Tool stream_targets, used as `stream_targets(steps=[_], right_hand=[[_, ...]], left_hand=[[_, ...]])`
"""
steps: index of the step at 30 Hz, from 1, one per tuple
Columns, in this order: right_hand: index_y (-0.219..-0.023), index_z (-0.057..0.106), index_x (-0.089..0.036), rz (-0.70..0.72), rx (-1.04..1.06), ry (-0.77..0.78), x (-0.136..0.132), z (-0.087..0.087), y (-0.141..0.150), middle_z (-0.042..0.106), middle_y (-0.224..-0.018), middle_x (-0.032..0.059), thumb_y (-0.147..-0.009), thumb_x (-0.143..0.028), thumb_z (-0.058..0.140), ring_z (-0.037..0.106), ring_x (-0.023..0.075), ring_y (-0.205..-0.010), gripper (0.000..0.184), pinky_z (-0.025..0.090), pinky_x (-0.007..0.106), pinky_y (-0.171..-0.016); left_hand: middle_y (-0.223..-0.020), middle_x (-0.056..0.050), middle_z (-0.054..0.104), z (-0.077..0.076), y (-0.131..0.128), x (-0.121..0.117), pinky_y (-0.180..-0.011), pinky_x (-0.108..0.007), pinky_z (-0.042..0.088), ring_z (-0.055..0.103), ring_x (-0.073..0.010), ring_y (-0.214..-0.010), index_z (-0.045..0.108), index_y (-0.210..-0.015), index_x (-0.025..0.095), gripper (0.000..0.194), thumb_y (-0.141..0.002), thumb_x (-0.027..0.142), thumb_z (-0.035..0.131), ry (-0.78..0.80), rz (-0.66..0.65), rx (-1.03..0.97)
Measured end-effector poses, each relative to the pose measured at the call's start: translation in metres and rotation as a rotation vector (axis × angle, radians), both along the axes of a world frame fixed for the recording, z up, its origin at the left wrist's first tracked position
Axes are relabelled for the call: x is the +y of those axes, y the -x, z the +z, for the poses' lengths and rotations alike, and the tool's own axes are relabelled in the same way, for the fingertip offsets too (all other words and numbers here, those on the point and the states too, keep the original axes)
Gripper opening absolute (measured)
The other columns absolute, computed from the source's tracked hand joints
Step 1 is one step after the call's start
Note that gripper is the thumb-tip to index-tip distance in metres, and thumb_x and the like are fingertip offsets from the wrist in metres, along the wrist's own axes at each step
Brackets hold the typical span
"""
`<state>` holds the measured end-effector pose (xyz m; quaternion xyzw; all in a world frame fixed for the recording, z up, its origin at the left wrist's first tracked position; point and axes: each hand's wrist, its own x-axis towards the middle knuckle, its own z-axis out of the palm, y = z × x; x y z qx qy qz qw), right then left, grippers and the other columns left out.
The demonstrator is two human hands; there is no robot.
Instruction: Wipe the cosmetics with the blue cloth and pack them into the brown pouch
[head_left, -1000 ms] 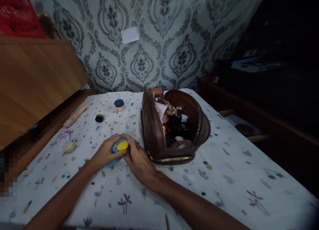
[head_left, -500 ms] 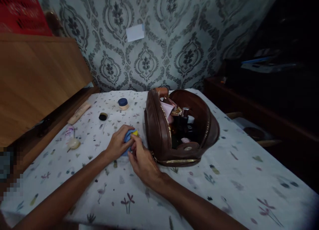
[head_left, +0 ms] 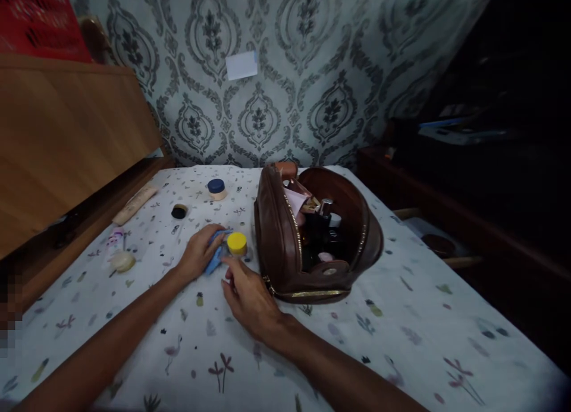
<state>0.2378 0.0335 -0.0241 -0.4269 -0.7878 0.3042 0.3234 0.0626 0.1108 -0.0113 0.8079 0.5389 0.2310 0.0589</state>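
One brown bag stands right of two hands, slightly apart: left hand gripping one blue cloth, right hand beside one yellow-lidded jar. Beyond lies one blue-lidded jar.

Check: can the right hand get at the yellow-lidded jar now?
Probably yes: the right hand is close to the yellow-lidded jar, nothing visible blocks it, and the left hand holds the blue cloth aside.
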Motion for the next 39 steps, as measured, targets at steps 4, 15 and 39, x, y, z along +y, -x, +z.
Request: stream_targets(steps=[4, 15, 39], right_hand=[[-0.13, 0.056, -0.013, 0.02, -0.042, 0.0, 0.0, 0.002, -0.001, 0.067, -0.106, 0.0117, -0.091, -0.008, 0.05, 0.066, 0.0217, -0.091, 0.041, 0.055, 0.036, -0.088], [-0.125, 0.06, -0.013, 0.063, -0.108, 0.018, 0.0, 0.011, -0.003, 0.068, -0.118, 0.014, -0.093, -0.008, 0.051, 0.068, 0.0244, -0.106, 0.034, 0.054, 0.037, -0.097], [-0.119, 0.059, -0.016, 0.084, -0.219, -0.025, 0.001, 0.016, -0.005, 0.064, -0.118, 0.0122, -0.095, -0.012, 0.05, 0.066, 0.0238, -0.106, 0.026, 0.055, 0.036, -0.091]], left_hand=[[-0.11, -0.009, 0.068, 0.007, 0.005, 0.022, -0.084, -0.035, 0.054, 0.069, -0.0235, -0.096, 0.063, -0.11, 0.021, 0.03, -0.101, 0.037, 0.039, 0.032, 0.084, 0.203], [-0.134, -0.019, 0.055, 0.049, -0.003, 0.112, -0.088, -0.048, 0.053, 0.065, -0.0381, -0.112, 0.027, -0.157, 0.029, 0.064, -0.1, 0.057, 0.032, 0.037, 0.442, 0.333], [-0.115, -0.003, 0.07, 0.032, 0.037, 0.038, -0.095, -0.034, 0.049, 0.064, -0.024, -0.104, 0.059, -0.122, 0.022, 0.055, -0.08, 0.058, 0.057, 0.037, 0.165, -0.091]])
